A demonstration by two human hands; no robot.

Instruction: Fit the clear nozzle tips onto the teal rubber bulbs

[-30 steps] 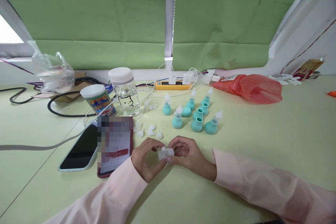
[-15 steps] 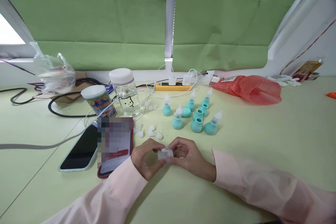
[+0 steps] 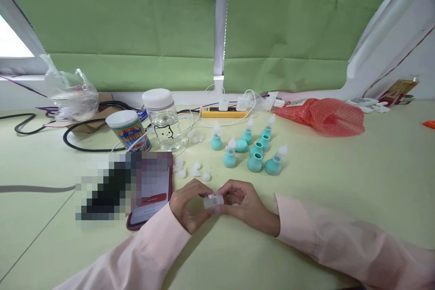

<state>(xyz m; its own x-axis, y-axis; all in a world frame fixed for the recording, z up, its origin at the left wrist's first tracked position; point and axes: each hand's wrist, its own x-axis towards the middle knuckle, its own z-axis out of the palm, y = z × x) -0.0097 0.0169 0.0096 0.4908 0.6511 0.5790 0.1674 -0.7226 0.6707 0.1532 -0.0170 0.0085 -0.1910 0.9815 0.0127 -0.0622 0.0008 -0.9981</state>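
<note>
Between my two hands is a small clear plastic tube [image 3: 213,201], lying sideways just above the table. The thumb and fingers of my left hand [image 3: 189,204] pinch its left part, and my right hand [image 3: 243,204] grips its right end. Beyond my hands stand several teal squeeze bulbs [image 3: 229,158]; some carry clear tubes with white pointed tips, others have bare round mouths. One teal bulb [image 3: 241,146] lies on its side among them. Loose white tips [image 3: 196,170] are scattered just beyond my left hand, with clear plastic pieces [image 3: 178,165] beside them.
A red-cased phone [image 3: 159,190] and a blurred-out dark phone lie left. Behind them stand a lidded clear bottle [image 3: 166,127] and a printed can [image 3: 131,133]. At the back are a yellow power strip [image 3: 209,112] with white cables and red bubble wrap [image 3: 335,115].
Almost nothing differs. Both hands keep their hold on the clear tube in the same place, with at most a very slight shift of the fingers.
</note>
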